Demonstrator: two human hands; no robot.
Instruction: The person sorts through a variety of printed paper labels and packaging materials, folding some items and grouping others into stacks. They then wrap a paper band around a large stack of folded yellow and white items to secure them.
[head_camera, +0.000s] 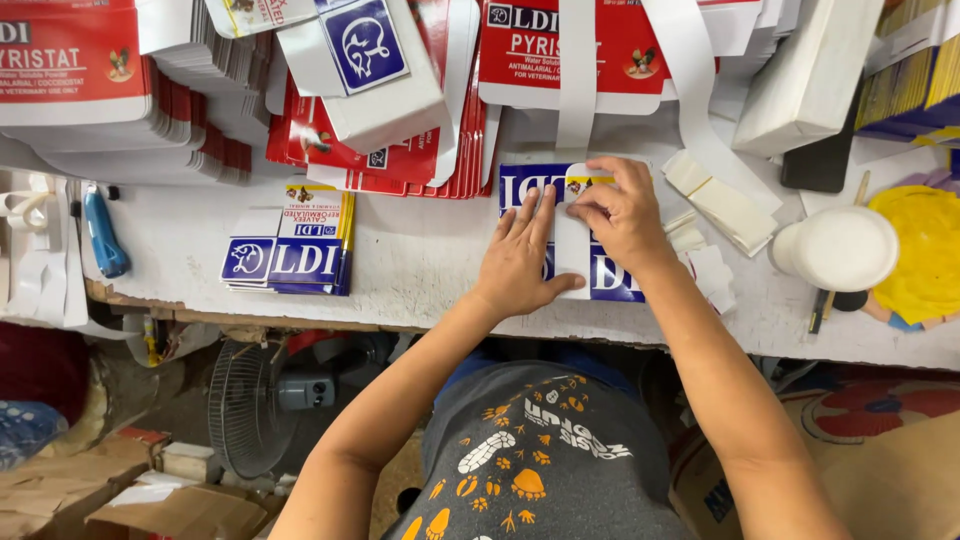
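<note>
Both hands (570, 240) flat — pressing paper band (573, 250).

White worktable (420, 260), top scuffed and stained, front edge chipped. Red carton stacks (90, 90) and white paper piles along the far side. Blue cutter (102, 232) at left. White cup (838, 248) and yellow disc (925, 250) at right. Under the table: grey fan (250, 405), cardboard scraps (150, 500), possibly a sack (880, 450) on the right. Even light.
</note>
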